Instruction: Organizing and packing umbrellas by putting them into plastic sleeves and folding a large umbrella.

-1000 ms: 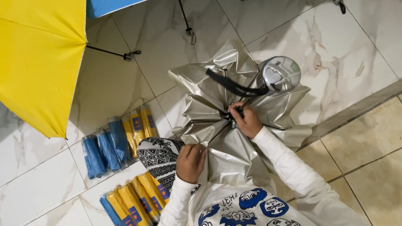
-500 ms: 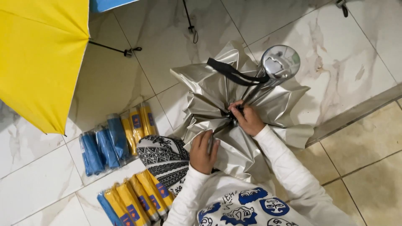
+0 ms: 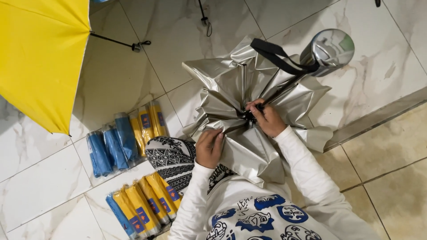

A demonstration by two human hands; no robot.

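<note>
A collapsed silver umbrella (image 3: 231, 89) lies crumpled in front of me on the marble floor, its shiny handle end (image 3: 328, 48) with a black wrist strap (image 3: 275, 55) pointing up toward the camera. My right hand (image 3: 266, 118) pinches the black shaft at the centre where the ribs meet. My left hand (image 3: 209, 147) presses down on a fold of the silver canopy near my knee.
An open yellow umbrella (image 3: 40, 58) fills the upper left, its black shaft (image 3: 115, 42) pointing right. Wrapped folded umbrellas, blue (image 3: 109, 149) and yellow (image 3: 149, 120), lie in a row; another yellow bundle (image 3: 142, 206) sits nearer. A raised tile step (image 3: 378, 118) runs on the right.
The handle end has risen closer to the camera and shifted right. My left hand moved up from the canopy's lower edge onto a fold nearer the centre.
</note>
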